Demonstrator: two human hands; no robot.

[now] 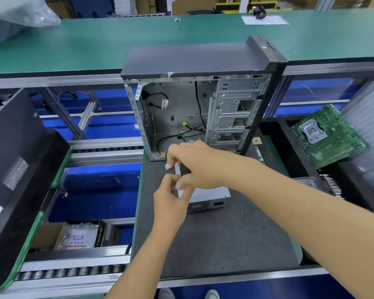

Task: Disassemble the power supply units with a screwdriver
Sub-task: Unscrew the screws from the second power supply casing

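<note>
A silver power supply unit [212,198] lies on the dark grey work mat [214,240], its vented face and socket turned toward me. My right hand [194,162] is curled over its far end and grips the cable bundle with a white connector [168,166]. Just below it, my left hand [171,199] has its fingers curled at the unit's left edge; what they pinch is hidden. Behind stands an open, mostly stripped computer case [203,108] with loose black cables inside. I see no screwdriver.
A green motherboard [328,137] leans in a black bin at right. Small loose screws [243,214] lie on the mat right of the unit. A black case panel [15,169] rests on a tray at left. Roller conveyor rails [73,272] run along the front.
</note>
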